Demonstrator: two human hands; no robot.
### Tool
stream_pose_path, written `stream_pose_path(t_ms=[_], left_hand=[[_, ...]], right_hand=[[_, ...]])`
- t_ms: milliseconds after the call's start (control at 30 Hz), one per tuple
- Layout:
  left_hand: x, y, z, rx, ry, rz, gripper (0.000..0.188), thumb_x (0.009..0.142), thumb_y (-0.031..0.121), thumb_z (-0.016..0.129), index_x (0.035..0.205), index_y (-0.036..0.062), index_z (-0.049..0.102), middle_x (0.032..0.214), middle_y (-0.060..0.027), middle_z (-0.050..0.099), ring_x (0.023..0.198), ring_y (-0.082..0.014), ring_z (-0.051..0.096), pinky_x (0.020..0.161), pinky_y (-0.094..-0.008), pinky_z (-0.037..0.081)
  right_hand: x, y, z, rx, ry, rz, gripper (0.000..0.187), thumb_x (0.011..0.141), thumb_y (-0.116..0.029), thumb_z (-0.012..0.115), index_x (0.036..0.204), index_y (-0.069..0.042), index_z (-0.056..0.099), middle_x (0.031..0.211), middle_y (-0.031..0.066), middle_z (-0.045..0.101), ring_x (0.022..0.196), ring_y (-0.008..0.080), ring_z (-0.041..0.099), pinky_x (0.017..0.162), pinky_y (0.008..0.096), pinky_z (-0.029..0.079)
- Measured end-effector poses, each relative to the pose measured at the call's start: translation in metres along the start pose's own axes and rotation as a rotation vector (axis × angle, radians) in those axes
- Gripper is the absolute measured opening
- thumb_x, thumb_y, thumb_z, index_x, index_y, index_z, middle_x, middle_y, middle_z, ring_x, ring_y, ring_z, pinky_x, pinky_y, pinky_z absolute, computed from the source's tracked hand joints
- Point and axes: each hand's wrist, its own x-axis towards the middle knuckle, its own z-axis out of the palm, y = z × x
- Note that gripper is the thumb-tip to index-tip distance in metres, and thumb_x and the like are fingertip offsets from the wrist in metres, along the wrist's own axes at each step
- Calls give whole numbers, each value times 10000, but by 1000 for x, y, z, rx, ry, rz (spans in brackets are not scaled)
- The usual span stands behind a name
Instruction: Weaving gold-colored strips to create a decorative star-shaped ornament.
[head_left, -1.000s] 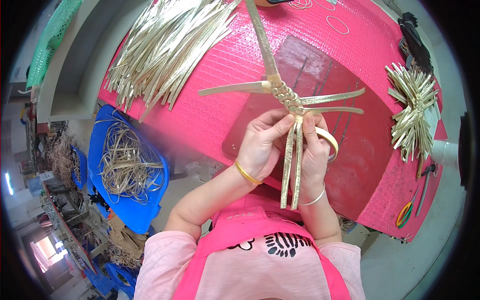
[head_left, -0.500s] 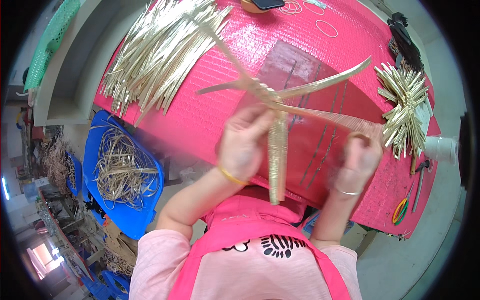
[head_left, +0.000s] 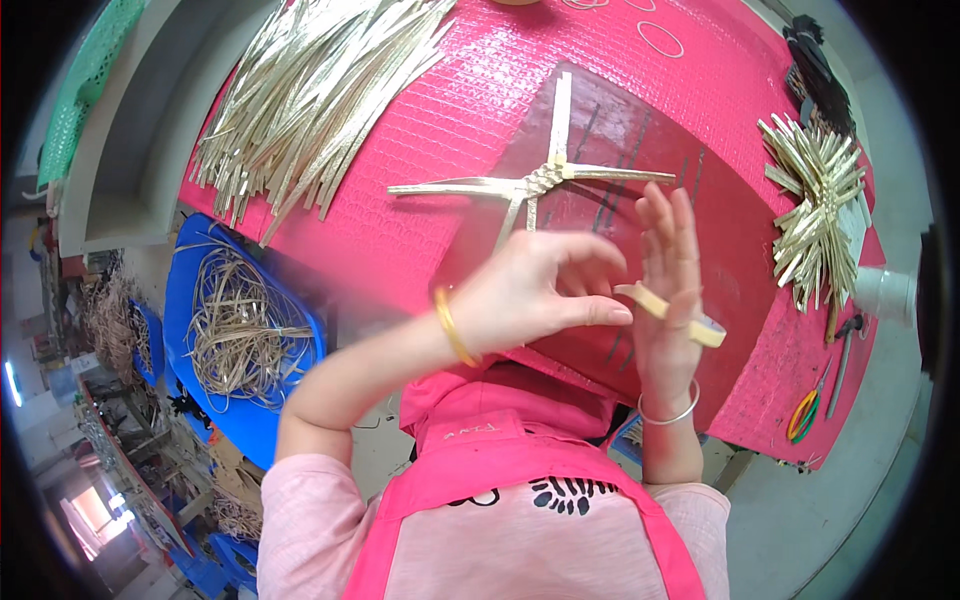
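Woven straw cross (head_left: 545,185) lies flat on the dark red mat (head_left: 700,250) of the pink table (head_left: 450,120), just beyond both hands, its longest strip pointing far and near. Left hand (head_left: 530,295) curls, pinching nothing I can see. Right hand (head_left: 670,290) is open, fingers spread, a tape roll (head_left: 672,313) ringed over it. Both hover equally near.
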Motion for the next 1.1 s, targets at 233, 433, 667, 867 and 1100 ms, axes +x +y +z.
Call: stream_pose_path(t_ms=[233, 433, 667, 867, 1100], left_hand=[[-32, -40, -18, 456, 528, 118, 66, 734, 40, 556, 760, -14, 585, 616, -82, 565, 532, -98, 529, 485, -233, 410], [9, -68, -21, 948, 692, 103, 162, 705, 147, 611, 720, 14, 520, 713, -100, 537, 660, -238, 515, 593, -329, 401], [1, -52, -23, -894, 247, -253, 165, 783, 107, 535, 852, -34, 485, 859, -149, 573, 707, -196, 589, 597, -263, 494], [-2, -62, -19, -971, 192, -301, 202, 801, 73, 494, 950, -61, 464, 848, -165, 573, 727, -211, 594, 614, -260, 508], [-3, -55, -6, -798, 242, -276, 215, 793, 54, 505, 957, -84, 506, 834, -139, 583, 727, -170, 587, 617, -229, 494]], right_hand=[[-7, 9, -22, -789, -144, -161, 164, 764, -137, 532, 631, -45, 560, 548, 50, 415, 555, 199, 420, 570, 306, 324], [14, 16, -12, -593, -214, 65, 249, 847, -171, 430, 675, -7, 503, 640, 39, 516, 594, 83, 449, 530, 209, 355], [16, 19, -7, -130, -69, 264, 231, 859, -183, 414, 829, 20, 518, 857, 103, 565, 808, 138, 528, 736, 236, 410], [13, 22, -14, -53, -46, 280, 215, 857, -179, 425, 765, 0, 502, 741, 72, 554, 670, 104, 517, 595, 199, 391], [8, 23, -13, -124, -133, 432, 165, 783, -142, 548, 693, -4, 551, 541, -11, 481, 469, 38, 421, 425, 168, 306]])
